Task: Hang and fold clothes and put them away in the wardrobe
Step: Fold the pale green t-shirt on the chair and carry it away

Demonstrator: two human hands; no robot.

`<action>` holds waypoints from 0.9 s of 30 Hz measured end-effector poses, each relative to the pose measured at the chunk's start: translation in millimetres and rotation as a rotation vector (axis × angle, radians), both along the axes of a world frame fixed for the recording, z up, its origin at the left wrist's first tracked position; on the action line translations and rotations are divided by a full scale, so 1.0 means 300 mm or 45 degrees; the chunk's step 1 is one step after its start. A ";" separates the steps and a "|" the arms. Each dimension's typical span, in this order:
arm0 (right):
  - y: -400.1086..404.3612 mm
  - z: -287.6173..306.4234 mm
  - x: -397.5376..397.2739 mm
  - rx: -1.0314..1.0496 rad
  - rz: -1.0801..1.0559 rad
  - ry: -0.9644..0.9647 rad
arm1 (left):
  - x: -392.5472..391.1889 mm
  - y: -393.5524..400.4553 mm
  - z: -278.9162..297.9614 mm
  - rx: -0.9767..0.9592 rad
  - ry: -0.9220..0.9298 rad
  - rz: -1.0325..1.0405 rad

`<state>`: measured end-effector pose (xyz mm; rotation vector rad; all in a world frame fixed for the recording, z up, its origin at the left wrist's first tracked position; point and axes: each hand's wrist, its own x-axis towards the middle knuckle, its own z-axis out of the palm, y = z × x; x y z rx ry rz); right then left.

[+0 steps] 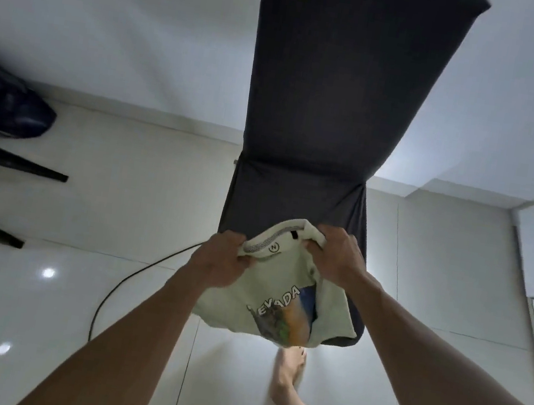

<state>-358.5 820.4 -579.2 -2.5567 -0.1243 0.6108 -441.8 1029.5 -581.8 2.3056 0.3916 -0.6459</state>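
We lose the top of the dark chair at the upper edge, and the pale T-shirt covers the front of its seat. Left of the chair, a dark bag and black legs run off the edge, too blurred to identify. In front of the chair, the shirt's print is folded so only "EVADA" reads, its collar hides the left hand's fingers, and our bare foot is blurred.

Glossy white tiled floor, white wall, dark-covered chair
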 end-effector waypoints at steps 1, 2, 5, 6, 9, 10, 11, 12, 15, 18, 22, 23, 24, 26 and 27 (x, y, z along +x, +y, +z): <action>0.014 0.063 -0.046 0.026 -0.006 -0.032 | -0.045 0.013 0.057 -0.036 -0.036 0.016; 0.027 0.128 -0.094 0.045 -0.012 -0.062 | -0.091 0.022 0.120 -0.089 -0.062 0.069; 0.055 0.374 -0.253 0.112 -0.036 -0.179 | -0.217 0.048 0.347 -0.245 -0.198 0.246; 0.057 0.459 -0.305 0.141 -0.051 -0.213 | -0.254 0.047 0.432 -0.314 -0.214 0.302; 0.054 0.706 -0.437 0.193 -0.122 -0.358 | -0.331 0.021 0.694 -0.605 -0.216 0.431; 0.057 0.773 -0.461 0.202 -0.146 -0.394 | -0.343 0.005 0.774 -0.693 -0.218 0.465; 0.057 0.849 -0.495 0.221 -0.183 -0.436 | -0.357 -0.013 0.858 -0.781 -0.236 0.509; 0.055 0.927 -0.531 0.248 -0.230 -0.478 | -0.370 -0.031 0.946 -0.844 -0.269 0.547; 0.074 1.126 -0.611 0.366 -0.281 -0.539 | -0.379 -0.068 1.140 -0.949 -0.406 0.617; 0.081 1.307 -0.715 0.723 -0.204 -0.283 | -0.403 -0.109 1.310 -0.906 -0.590 0.639; 0.065 1.435 -0.809 0.812 -0.120 -0.213 | -0.434 -0.175 1.498 -0.858 -0.691 0.606; 0.059 1.451 -0.821 0.794 -0.153 -0.278 | -0.442 -0.190 1.538 -0.882 -0.705 0.576; 0.036 1.471 -0.832 0.783 -0.217 -0.359 | -0.459 -0.218 1.583 -0.912 -0.716 0.531; 0.008 1.513 -0.847 0.828 -0.355 -0.504 | -0.500 -0.258 1.662 -0.998 -0.728 0.408; -0.012 1.537 -0.854 0.849 -0.399 -0.572 | -0.525 -0.276 1.697 -1.029 -0.733 0.327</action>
